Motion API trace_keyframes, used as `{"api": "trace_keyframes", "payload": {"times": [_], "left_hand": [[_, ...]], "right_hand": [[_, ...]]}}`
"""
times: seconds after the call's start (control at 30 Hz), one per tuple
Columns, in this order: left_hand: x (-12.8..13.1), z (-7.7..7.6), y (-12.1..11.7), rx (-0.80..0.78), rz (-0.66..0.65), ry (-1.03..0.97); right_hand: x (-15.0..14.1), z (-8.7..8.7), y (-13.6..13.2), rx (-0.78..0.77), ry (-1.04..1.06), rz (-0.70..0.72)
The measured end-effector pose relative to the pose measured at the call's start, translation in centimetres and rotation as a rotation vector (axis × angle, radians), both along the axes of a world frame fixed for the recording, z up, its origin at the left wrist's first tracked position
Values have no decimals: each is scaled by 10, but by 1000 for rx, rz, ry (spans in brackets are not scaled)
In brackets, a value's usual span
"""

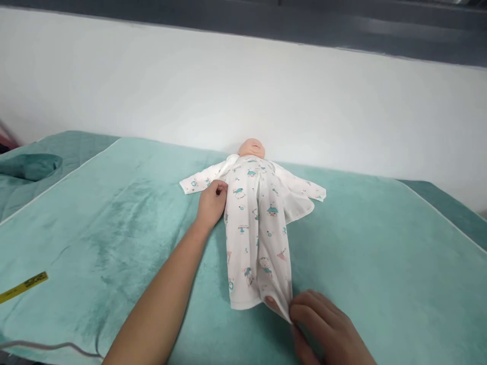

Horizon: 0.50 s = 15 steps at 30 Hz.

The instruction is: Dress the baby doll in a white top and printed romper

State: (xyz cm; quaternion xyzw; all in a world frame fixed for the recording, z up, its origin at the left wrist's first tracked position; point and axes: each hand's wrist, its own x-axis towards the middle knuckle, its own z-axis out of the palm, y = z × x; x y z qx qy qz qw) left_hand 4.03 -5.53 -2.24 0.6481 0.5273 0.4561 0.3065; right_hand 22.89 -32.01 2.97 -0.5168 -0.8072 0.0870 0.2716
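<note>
A baby doll (251, 148) lies on its back, its head toward the wall, dressed in a white printed baby top (299, 195) with the sleeves spread out. White baby trousers (247, 233) with the same teal and pink print cover its body and legs. At the waist's left side, my left hand (213, 203) is closed with thumb and fingers pinching the trousers' edge. My right hand (323, 324) pinches the cuff of the right trouser leg and holds it stretched and lifted. Through that leg opening a bit of the doll's foot (271, 303) shows.
A teal plush cover (361, 243) spreads under the doll, against a white wall (213, 86). A yellow strip (23, 287) with a printed code lies at the left. A grey cable (49, 346) runs along the near left edge. Darker quilted fabric (76, 147) borders the left side.
</note>
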Motion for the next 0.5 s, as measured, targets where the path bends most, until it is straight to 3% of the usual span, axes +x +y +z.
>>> {"api": "trace_keyframes", "payload": {"times": [0.1,0.2,0.4,0.5], "left_hand": [[-3,0,-1,58,-2,144],[-7,-1,-2,166,-22,416],[-13,0,-3,181,-57,693],[-12,1,-5,179,-109,712]], "right_hand": [[-5,-11,7,71,-10,-82],[-15,-16,10,144,12,-106],[-8,6,19,-103,159,98],[19,6,52,-40,95,-99]]}}
